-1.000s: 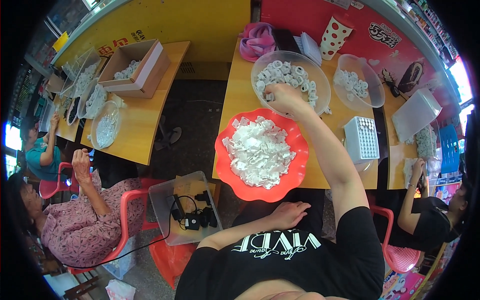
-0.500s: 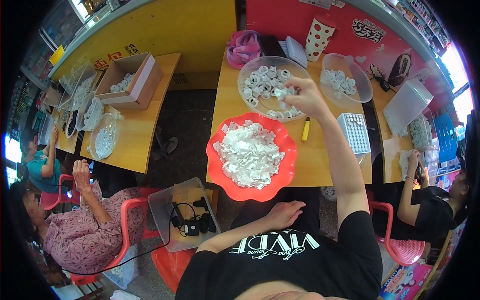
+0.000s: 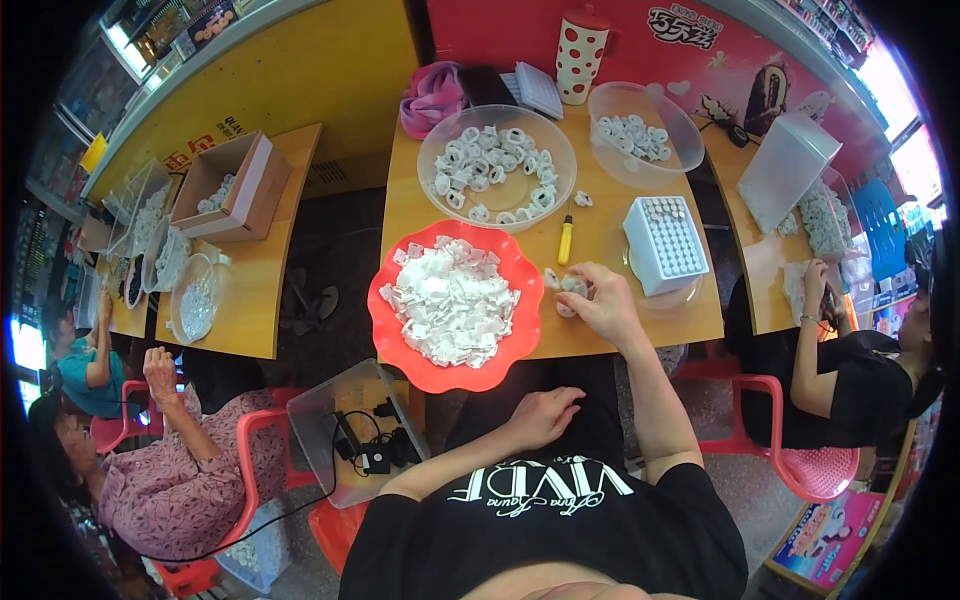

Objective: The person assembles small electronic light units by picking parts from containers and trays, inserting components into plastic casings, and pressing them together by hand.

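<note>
My right hand (image 3: pixel 607 305) is low over the table near its front edge, fingers curled on a few small white ring-shaped plastic parts (image 3: pixel 572 284). Some of these touch the tabletop. My left hand (image 3: pixel 546 414) lies in my lap with its fingers stretched out, holding nothing. Left of the right hand is a red scalloped bowl (image 3: pixel 528 330) heaped with flat white plastic pieces (image 3: pixel 455 300). Behind it stands a round clear tub (image 3: pixel 566 160) with many more ring-shaped parts. A yellow-handled tool (image 3: pixel 566 240) and one loose ring part (image 3: pixel 583 199) lie between tub and hand.
Right of my hand, a white tray (image 3: pixel 665 245) holds rows of small round pieces. Farther back are another clear tub (image 3: pixel 690 130) and a spotted tumbler (image 3: pixel 580 60). People sit at both sides; a clear bin (image 3: pixel 345 440) with black adapters stands at my left.
My right hand has come from over the clear tub down to the table's front edge, bringing several ring parts. One loose ring part now lies beside the tub. The view has shifted slightly.
</note>
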A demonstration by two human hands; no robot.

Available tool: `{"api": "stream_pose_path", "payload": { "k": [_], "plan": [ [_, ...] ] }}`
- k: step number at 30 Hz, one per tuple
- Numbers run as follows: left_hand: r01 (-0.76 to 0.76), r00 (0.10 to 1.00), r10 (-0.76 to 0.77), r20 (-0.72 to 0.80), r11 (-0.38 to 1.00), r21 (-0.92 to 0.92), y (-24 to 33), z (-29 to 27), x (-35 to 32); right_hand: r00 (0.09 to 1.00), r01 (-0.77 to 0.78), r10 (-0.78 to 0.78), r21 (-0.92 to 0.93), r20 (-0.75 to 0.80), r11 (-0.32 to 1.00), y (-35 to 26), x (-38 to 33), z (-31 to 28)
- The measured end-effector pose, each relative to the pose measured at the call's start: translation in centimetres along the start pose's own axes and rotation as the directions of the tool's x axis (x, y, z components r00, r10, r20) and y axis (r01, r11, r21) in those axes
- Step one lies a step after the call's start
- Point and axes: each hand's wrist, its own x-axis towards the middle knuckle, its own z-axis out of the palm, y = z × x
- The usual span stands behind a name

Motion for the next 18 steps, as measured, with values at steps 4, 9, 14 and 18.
{"api": "stream_pose_path", "payload": {
  "k": [4,9,14,18],
  "plan": [
    [-0.01,1.0,0.01,0.001,1.0,-0.002,-0.1,0.1,-0.2,0.998,0.016,-0.018,-0.035,-0.057,0.999,-0.2,-1.3,-0.7],
    [0.009,1.0,-0.009,0.002,1.0,0.011,0.0,0.0,-0.1,0.992,0.065,-0.064,0.0,-0.104,0.998,0.1,-4.0,-1.3],
    [0.05,0.998,-0.051,0.03,0.998,0.027,0.3,-0.1,-0.1,0.967,0.223,-0.237,-0.14,-0.092,0.965,-0.6,-5.5,0.4],
    [0.081,0.996,-0.08,0.03,0.996,-0.027,0.4,-0.1,-0.5,0.949,0.265,-0.3,-0.273,-0.095,0.925,-1.9,-5.0,2.1]
  ]
}}
